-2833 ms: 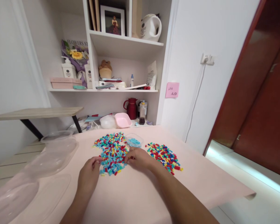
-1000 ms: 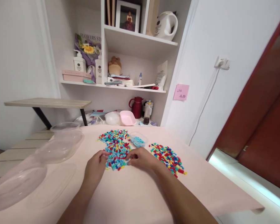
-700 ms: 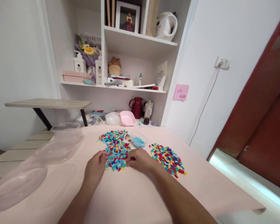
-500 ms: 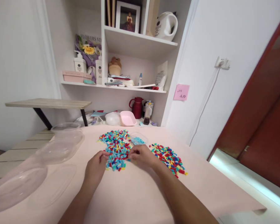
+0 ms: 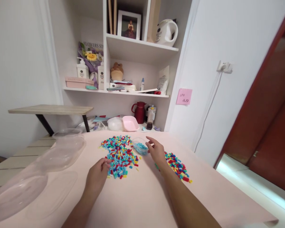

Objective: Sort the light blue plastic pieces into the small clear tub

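My left hand rests at the left edge of the middle pile of small coloured plastic pieces. Its fingers are curled together, and whatever lies in them is too small to make out. Just right of a clear round tub, my right hand hovers with its fingers apart, holding nothing that I can see. Light-blue pieces fill the bottom of that tub. Partly behind my right wrist lies another mixed pile of pieces, in red, blue, yellow and green.
On the left of the pink-covered table stand clear plastic containers and a clear lid. A pink basin, a red jug and a bottle are at the back, below the shelves.
My right hand has moved from the middle pile to the right and away from me, beside the tub, and its fingers have spread. My left hand stays by the pile. The view has tilted slightly up.
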A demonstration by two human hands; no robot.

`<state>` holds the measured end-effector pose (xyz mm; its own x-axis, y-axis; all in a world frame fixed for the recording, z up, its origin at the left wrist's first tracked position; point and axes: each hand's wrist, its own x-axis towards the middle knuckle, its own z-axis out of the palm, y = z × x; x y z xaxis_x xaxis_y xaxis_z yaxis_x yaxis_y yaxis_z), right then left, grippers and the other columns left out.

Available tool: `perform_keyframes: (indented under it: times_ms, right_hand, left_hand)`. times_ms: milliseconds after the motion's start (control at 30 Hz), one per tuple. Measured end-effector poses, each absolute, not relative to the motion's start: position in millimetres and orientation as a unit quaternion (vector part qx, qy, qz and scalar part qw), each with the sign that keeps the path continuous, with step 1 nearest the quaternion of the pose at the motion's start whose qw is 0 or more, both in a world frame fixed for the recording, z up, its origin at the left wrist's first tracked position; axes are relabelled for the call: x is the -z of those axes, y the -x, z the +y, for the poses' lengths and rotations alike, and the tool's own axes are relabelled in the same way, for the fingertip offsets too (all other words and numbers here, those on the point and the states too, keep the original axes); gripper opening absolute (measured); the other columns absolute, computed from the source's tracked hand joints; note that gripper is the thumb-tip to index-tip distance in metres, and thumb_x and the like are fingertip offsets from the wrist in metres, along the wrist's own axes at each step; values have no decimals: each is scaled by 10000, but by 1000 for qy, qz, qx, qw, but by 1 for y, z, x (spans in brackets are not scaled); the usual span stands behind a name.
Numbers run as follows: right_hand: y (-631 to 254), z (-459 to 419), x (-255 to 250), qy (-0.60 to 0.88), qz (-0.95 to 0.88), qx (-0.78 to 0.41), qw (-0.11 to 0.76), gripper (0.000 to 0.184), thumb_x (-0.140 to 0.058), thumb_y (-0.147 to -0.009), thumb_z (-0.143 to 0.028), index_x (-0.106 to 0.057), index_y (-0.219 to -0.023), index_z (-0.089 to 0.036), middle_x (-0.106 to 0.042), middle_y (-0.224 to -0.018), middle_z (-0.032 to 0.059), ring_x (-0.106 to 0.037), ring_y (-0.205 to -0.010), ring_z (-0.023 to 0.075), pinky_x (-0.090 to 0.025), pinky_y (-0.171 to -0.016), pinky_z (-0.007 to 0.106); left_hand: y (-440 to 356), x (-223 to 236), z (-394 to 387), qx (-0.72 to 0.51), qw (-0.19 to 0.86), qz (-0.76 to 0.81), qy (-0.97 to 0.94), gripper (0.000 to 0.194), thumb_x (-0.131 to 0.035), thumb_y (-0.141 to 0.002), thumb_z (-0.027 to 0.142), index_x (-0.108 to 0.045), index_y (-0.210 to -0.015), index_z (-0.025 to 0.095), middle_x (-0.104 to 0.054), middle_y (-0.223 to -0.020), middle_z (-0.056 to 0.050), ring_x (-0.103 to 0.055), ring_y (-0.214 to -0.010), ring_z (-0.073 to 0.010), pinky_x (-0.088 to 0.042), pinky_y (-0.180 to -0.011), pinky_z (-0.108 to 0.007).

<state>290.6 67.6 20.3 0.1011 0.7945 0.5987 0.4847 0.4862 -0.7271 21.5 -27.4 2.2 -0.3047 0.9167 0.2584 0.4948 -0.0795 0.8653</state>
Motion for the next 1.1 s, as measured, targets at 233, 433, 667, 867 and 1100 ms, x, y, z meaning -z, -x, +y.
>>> perform_keyframes:
  times_ms: [233,433,667,867,1100]
  right_hand:
    - [-267,38,-33,368,-784,-198,459,243,-518,-865,-319,-718,-959,-217,-629,-800,36,-567,-660,135,-457,-641,255]
    - [-243,23,-21,304,-882,-160,324,238,-624,-788,-209,-727,-990,-283,-591,-945,33,-554,-867,151,-446,-791,260]
    - [-254,32,-16,318,-895,-151,273,216,-618,-724,-118,-733,-849,-250,-611,-864,16,-566,-819,144,-428,-730,232]
    - [-267,37,-22,356,-879,-167,269,187,-613,-722,-120,-733,-817,-227,-629,-742,-2,-553,-698,129,-406,-656,218]
    - [-259,30,-23,309,-903,-178,240,244,-637,-760,-188,-742,-956,-290,-660,-812,2,-577,-753,133,-412,-686,217]
  left_hand:
    - [-22,-2,-29,-486,207,641,-557,231,-458,-756,289,-675,-807,229,-718,-758,-16,-667,-722,-188,-477,-667,-281]
    - [-22,-2,-28,-486,213,640,-555,233,-457,-754,297,-672,-809,226,-719,-757,-17,-666,-714,-189,-483,-663,-280]
    - [-22,-2,-29,-478,207,643,-562,235,-448,-760,296,-663,-825,229,-719,-771,-15,-667,-741,-196,-477,-682,-291]
    - [-22,-2,-28,-468,218,646,-562,240,-433,-764,305,-654,-818,229,-715,-782,-19,-663,-754,-195,-468,-694,-287]
    - [-22,0,-27,-463,215,644,-569,227,-447,-755,300,-661,-798,236,-721,-789,-14,-664,-762,-194,-469,-693,-277]
